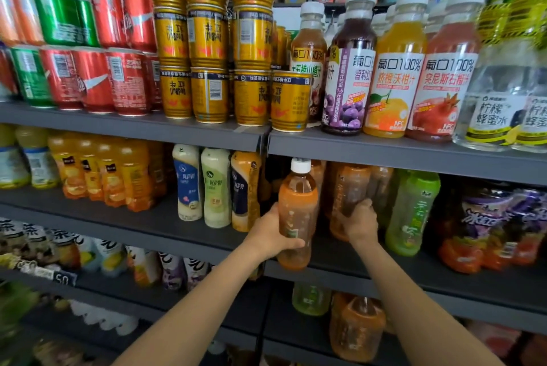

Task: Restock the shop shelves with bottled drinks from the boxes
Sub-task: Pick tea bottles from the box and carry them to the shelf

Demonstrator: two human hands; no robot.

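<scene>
My left hand [270, 235] grips an orange-labelled tea bottle [297, 214] with a white cap, upright at the front edge of the middle grey shelf [384, 282]. My right hand [359, 222] holds a second orange-labelled bottle [350, 191] standing further in on the same shelf, its top hidden under the shelf above. More of the same orange bottles [380, 188] stand behind it. A green tea bottle [411, 211] stands just to the right.
Gold cans [291, 100] and juice bottles [395, 69] fill the shelf above. Milk tea bottles [216, 188] stand left of my left hand, purple and red bottles [479, 226] far right. The shelf below holds orange bottles [356, 330].
</scene>
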